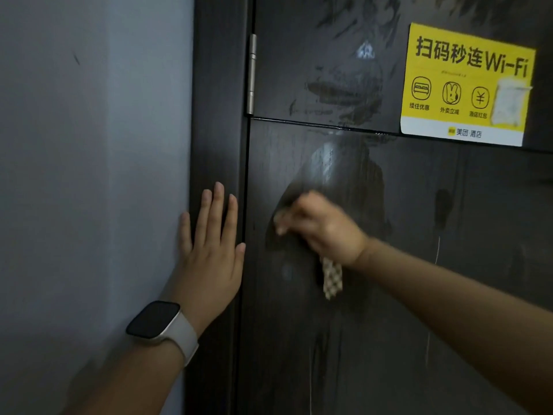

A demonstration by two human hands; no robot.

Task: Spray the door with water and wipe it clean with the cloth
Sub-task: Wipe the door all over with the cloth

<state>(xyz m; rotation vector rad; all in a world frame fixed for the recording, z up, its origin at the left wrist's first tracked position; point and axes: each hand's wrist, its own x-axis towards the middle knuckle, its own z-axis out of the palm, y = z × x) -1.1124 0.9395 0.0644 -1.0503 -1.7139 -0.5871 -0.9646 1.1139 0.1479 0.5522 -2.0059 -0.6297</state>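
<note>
Against the dark wooden door, the right hand is closed around a checked cloth, pressing it to the lower panel; the hand is blurred, and only a beige-and-brown tail of the cloth shows clearly, hanging down below the heel of the palm, with a paler bit at the fingertips. Around and above that hand the panel carries wet smears, a lighter hazy patch rising toward the horizontal groove that divides the lower panel from the upper one, and thin runs of water trail down the wood to the right and below. More streaky wet marks cover the upper panel. To the left, the left hand lies flat and open, fingers spread and pointing up, its palm on the dark door frame with the thumb reaching the gap at the door's edge; it holds nothing. A watch with a dark face and pale strap sits on that wrist. A metal hinge joins frame and door near the top. A yellow Wi-Fi sticker is stuck on the upper panel at the right. A pale grey wall fills the left side.
</note>
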